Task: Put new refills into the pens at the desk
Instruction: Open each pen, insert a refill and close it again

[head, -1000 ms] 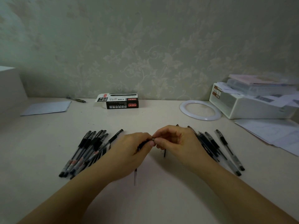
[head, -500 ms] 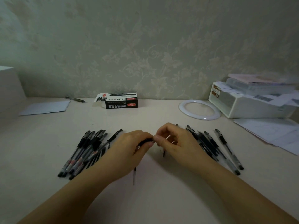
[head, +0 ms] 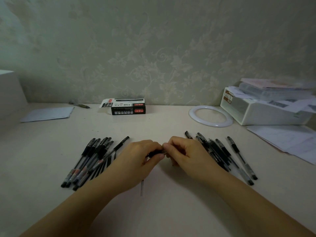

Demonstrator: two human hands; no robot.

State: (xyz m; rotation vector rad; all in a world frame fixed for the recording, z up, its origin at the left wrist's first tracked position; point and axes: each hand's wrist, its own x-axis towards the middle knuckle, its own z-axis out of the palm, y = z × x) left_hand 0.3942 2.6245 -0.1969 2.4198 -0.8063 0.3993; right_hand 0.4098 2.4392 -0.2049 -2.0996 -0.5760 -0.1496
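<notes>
— Since a moment ago, what has been shifted?
— Little: both hands are kept together mid-worktop (head: 162,211).
— Left to right?
— Pen pile (head: 90,161); left hand (head: 136,159) and right hand (head: 186,154), both clamped on one black pen (head: 156,153); more pens (head: 222,154).

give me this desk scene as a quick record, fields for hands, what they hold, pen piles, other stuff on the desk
left hand: closed around a pen, near its dark grip
right hand: fingertips pinching that pen's tip end
pen body: clear tail shows below the left hand
left pen pile: black pens fanned on the desk
right pen pile: black pens, partly behind the right hand
refill box: by the wall, flap open
other: white ring, white bin, loose papers
</notes>
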